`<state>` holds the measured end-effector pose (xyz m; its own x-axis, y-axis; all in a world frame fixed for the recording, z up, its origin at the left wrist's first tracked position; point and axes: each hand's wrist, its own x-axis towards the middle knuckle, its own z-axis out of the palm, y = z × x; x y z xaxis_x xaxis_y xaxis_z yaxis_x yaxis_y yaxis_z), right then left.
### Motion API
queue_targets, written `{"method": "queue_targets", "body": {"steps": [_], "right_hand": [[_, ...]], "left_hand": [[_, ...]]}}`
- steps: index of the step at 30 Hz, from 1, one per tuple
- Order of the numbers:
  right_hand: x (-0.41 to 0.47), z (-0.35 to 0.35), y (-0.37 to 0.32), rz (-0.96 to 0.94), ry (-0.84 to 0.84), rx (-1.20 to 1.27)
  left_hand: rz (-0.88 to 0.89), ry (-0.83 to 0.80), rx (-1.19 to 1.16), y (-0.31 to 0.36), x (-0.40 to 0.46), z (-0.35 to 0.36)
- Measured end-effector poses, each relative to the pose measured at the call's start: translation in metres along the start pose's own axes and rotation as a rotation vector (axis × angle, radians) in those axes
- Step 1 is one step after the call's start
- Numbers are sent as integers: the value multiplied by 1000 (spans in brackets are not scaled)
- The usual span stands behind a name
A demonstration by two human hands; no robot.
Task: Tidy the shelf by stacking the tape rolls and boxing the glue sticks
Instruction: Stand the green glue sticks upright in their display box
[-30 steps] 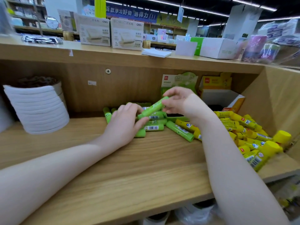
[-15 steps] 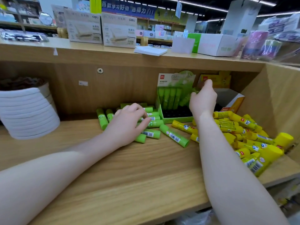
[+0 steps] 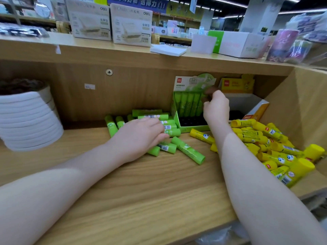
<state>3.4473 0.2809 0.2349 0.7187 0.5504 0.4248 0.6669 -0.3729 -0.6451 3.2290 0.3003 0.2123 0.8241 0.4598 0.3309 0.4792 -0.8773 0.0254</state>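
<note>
Loose green glue sticks [image 3: 187,152] lie in a pile at the back middle of the wooden shelf [image 3: 141,195]. My left hand [image 3: 139,138] rests on this pile, fingers loosely spread over the sticks. Behind them stands an open green box [image 3: 192,128] with a row of green sticks upright in it. My right hand [image 3: 215,108] is at the right end of that row, its curled fingers pinching the top of the rightmost green stick. A heap of yellow glue sticks [image 3: 276,147] lies to the right. A stack of white tape rolls [image 3: 28,119] stands at the far left.
An open yellow-and-white box [image 3: 247,105] stands behind the yellow heap. The shelf's side wall [image 3: 304,110] closes off the right. The top board [image 3: 123,53] overhangs the compartment and carries white cartons [image 3: 131,23] and packets.
My right hand carried a green glue stick from above the pile to the green box and now holds it at the row's right end. My left hand stayed on the pile.
</note>
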Motion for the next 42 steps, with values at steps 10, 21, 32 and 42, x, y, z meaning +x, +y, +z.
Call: {"method": "queue_targets", "body": {"steps": [10, 21, 32, 42], "right_hand": [[-15, -7, -5, -168, -7, -164], [-34, -23, -22, -485, -404, 104], [-47, -33, -27, -610, -853, 325], [-30, -32, -16, -271, -693, 530]], "left_hand": [[162, 5, 58, -2, -15, -3], [104, -168, 10, -20, -31, -38], [-190, -155, -129, -27, -32, -36], [-222, 268, -412, 11, -23, -2]]}}
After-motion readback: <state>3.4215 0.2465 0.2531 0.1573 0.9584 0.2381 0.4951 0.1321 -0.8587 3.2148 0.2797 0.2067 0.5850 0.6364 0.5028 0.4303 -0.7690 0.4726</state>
